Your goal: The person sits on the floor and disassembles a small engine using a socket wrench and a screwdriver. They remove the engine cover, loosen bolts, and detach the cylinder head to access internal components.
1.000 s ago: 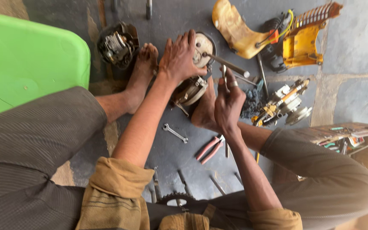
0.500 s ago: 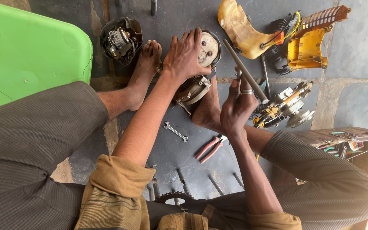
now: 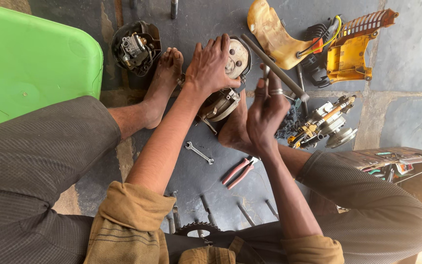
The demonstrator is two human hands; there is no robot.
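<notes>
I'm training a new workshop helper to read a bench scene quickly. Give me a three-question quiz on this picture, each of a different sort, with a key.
1. True or false: the left hand lies flat on the round metal engine part held between the bare feet.
2. Multiple choice: what does the right hand grip? A) the pink-handled pliers B) a long dark metal rod C) the small spanner
3. Fill in: the pink-handled pliers lie on the floor beside the small ____.

Key
1. True.
2. B: the long dark metal rod slants up from the fingers; the pliers and spanner lie untouched on the floor.
3. Spanner.
</notes>
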